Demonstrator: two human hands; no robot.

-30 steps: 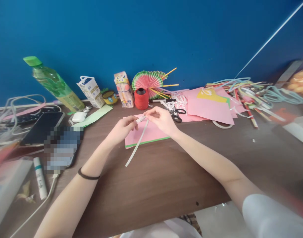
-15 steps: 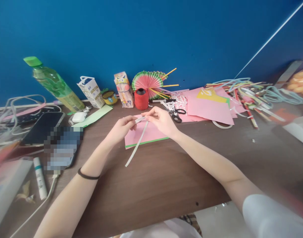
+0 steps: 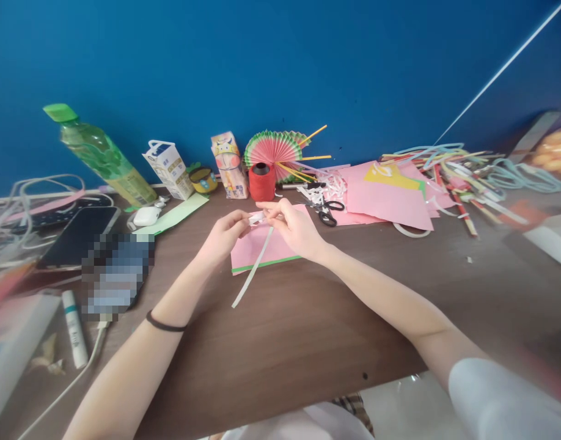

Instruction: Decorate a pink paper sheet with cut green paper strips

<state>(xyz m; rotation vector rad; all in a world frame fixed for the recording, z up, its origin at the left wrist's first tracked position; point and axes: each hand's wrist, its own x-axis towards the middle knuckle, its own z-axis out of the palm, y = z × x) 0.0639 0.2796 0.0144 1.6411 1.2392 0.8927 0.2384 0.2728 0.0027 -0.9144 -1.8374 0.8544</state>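
Over a pink sheet of paper (image 3: 285, 250) with a green edge, my two hands meet at a narrow pale strip (image 3: 257, 264), perhaps tape. Its long tail slants down over the sheet onto the table. My left hand (image 3: 226, 235) pinches a small whitish, bent piece (image 3: 256, 218) at the top, between thumb and fingers. My right hand (image 3: 299, 229) closes its fingertips at the right side of that piece, near the top of the tail. How the piece and tail join is hidden by the fingers.
Behind the hands stand a red thread spool (image 3: 262, 183), a paper fan (image 3: 274, 150) and a drink carton (image 3: 230, 165). Black scissors (image 3: 329, 212) lie beside paper scraps at right. Phones (image 3: 81, 235), a marker (image 3: 74, 330) and a green bottle (image 3: 109, 159) are at left.
My right fingers have shifted and bent differently around the strip's upper end. More of a whitish bent piece shows between the hands; the tail hangs nearly as before.
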